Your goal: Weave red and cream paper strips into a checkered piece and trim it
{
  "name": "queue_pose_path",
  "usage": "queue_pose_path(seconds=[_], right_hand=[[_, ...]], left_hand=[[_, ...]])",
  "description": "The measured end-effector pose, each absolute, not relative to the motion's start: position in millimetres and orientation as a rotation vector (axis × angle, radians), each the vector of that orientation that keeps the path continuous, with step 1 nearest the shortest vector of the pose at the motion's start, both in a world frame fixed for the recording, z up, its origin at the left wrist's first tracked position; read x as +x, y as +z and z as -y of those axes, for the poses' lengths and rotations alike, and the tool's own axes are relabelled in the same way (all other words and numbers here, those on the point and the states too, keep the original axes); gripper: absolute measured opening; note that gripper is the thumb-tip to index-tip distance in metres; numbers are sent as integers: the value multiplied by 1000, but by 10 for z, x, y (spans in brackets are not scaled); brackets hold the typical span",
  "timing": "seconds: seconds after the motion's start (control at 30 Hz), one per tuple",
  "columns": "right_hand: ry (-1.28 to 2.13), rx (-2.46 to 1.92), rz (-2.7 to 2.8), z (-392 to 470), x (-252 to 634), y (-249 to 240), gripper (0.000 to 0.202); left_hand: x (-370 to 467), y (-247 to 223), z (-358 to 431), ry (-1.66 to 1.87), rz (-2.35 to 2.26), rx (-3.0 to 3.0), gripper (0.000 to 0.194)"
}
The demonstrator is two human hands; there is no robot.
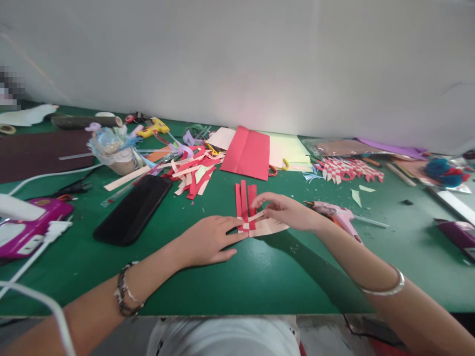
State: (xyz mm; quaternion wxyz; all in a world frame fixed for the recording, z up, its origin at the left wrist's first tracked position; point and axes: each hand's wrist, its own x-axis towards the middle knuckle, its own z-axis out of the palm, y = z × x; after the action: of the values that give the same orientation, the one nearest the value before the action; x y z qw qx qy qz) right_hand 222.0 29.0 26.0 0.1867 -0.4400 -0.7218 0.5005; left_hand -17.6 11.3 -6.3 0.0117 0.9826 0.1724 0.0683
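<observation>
White clothing [222,338] shows nearest, below the near edge of the green table [256,291]. Close by on the near left, a white cable [55,309] curves across the corner of the view.

My left hand [210,240] lies palm down on the tabletop, fingers apart and stretched to the right, their tips on the left side of a small weave [245,226] of red and pale paper strips. It isn't closed around anything. My right hand [284,210] is at the weave's right side, fingers bent over the pale strips; whether thumb and finger are pinched together on one I can't tell. The weave sits in the middle of the table between my hands, its red strips [243,200] pointing to the far side, its pale ends fanning right.

Left of it lie a black phone [133,210] and, farther off, a heap of loose strips [196,173]. Directly beyond is a folded red sheet [247,153], overlapping paler paper. On the right, a pink glue gun [339,213] rests beyond my forearm, with a red-and-white checkered piece [351,169] on the far side.
</observation>
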Motion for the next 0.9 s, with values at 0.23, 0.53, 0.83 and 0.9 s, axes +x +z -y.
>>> queue_pose_path(seconds=[0.23,0.53,0.83,0.9], right_hand=[[1038,-1400,2411,-277,2229,316,23],[303,-1478,2729,2,2267,287,28],[354,-1804,2543,248,2120,135,12],[315,-1857,2519,252,2098,132,13]], left_hand=[[-164,-54,-111,226,-531,3058,35],[-165,-37,-99,235,-538,3046,35],[-164,-48,-95,236,-539,3030,35],[-167,-46,-96,245,-541,3028,35]])
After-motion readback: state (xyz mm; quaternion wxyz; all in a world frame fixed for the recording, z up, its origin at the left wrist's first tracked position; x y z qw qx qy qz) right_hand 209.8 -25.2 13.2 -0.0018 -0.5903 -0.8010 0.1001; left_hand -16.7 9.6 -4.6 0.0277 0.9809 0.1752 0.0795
